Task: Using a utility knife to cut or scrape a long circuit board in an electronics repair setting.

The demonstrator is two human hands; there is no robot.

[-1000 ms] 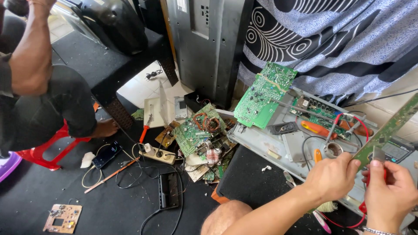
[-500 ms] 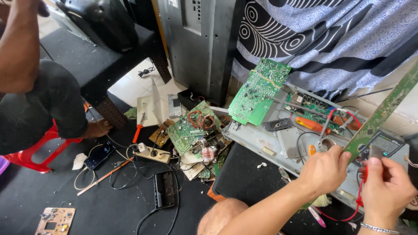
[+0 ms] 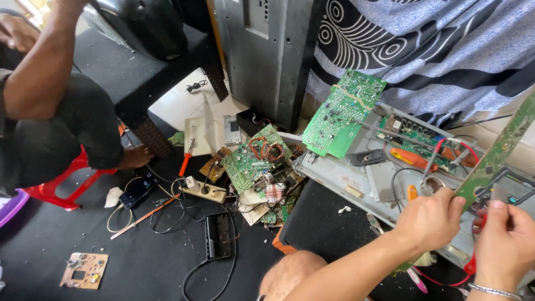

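The left hand [image 3: 432, 220] grasps the lower end of a long green circuit strip [image 3: 504, 150], holding it slanted upward so its face is reachable. The right hand [image 3: 504, 245] is clenched around a red probe [image 3: 480, 223], tip near the strip. Behind lies a grey metal chassis [image 3: 356, 178] and a green board [image 3: 343, 114]. Compared with earlier, both hands sit a little higher.

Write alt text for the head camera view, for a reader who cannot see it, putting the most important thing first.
A person's left hand holds a long narrow green circuit board by its lower end while the right hand holds a red probe against it. Below lies an opened grey chassis with another green circuit board propped on it. At left, another person sits on a red stool.
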